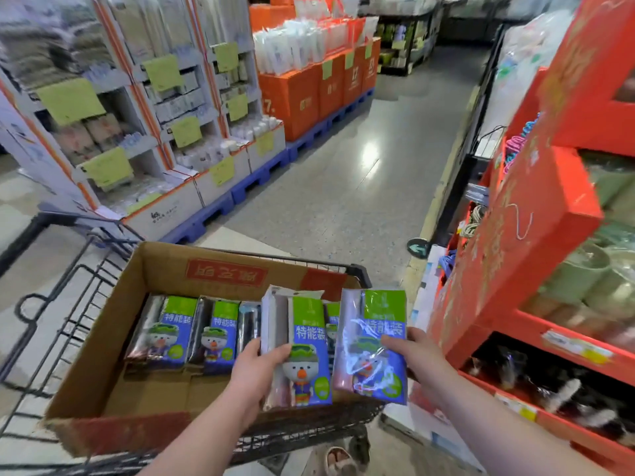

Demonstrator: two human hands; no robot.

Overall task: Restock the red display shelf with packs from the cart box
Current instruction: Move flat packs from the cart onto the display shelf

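Left hand (254, 369) grips left pack (307, 341) | right hand (414, 355) grips right pack (371, 352) | both upright, green ends up

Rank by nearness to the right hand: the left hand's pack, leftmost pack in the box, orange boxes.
1. Blue-and-green plastic pack in the left hand, right beside.
2. Leftmost blue-and-green pack in the brown cardboard box, farther left.
3. Orange cardboard boxes, far across the aisle.

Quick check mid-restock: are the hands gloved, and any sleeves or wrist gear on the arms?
Left hand and right hand are bare: no gloves, rings, watch or wristband visible. No sleeve shows on either arm up to the frame edge.
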